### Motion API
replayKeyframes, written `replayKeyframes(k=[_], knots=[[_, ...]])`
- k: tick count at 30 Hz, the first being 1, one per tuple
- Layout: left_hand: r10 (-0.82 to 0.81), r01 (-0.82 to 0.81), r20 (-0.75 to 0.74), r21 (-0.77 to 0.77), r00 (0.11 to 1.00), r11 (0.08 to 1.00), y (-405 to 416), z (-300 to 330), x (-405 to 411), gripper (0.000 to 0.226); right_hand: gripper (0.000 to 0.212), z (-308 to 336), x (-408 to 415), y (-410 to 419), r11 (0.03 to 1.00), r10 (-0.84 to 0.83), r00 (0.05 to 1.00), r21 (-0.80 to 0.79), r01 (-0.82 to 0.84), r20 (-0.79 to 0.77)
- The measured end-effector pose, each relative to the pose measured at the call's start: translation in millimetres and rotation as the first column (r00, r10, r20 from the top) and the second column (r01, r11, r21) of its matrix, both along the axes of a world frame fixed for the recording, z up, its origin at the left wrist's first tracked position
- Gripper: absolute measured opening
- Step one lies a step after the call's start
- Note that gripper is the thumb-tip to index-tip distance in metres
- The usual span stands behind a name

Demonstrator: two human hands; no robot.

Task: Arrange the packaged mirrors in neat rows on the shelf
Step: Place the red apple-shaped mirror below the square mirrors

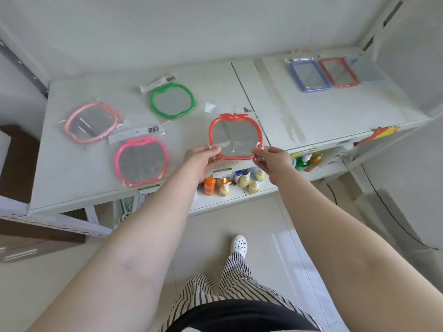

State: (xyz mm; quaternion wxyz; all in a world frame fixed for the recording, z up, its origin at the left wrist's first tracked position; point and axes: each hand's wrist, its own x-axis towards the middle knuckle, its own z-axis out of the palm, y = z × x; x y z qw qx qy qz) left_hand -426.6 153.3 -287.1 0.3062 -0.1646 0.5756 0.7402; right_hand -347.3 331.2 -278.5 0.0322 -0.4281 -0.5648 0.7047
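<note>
Red apple-shaped mirror (236, 136), stem pointing away from us, pinched at its lower corners between our left hand (200, 161) and right hand (275, 161).

Bare shelf (335, 111) betw. red apple mirror (235, 136) & rect. mirrors (335, 73); left side crowded w/ three mirrors.

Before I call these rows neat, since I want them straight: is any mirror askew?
Yes. The pale pink mirror at the far left lies rotated, its top toward the right, unlike the green mirror and hot pink mirror. Both hands hold the red mirror.
</note>
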Motion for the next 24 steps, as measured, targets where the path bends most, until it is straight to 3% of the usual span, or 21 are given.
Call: replayKeyframes(k=[15,24], knots=[[-0.276,0.275,-0.014,-0.034,0.961,0.961,146,11,127,0.012,0.023,9,172,114,0.959,-0.284,0.959,0.003,0.284,-0.009],[-0.287,0.287,0.003,-0.002,0.958,0.958,285,1,224,0.010,0.013,1,275,247,0.950,-0.313,0.948,-0.016,0.313,-0.052]])
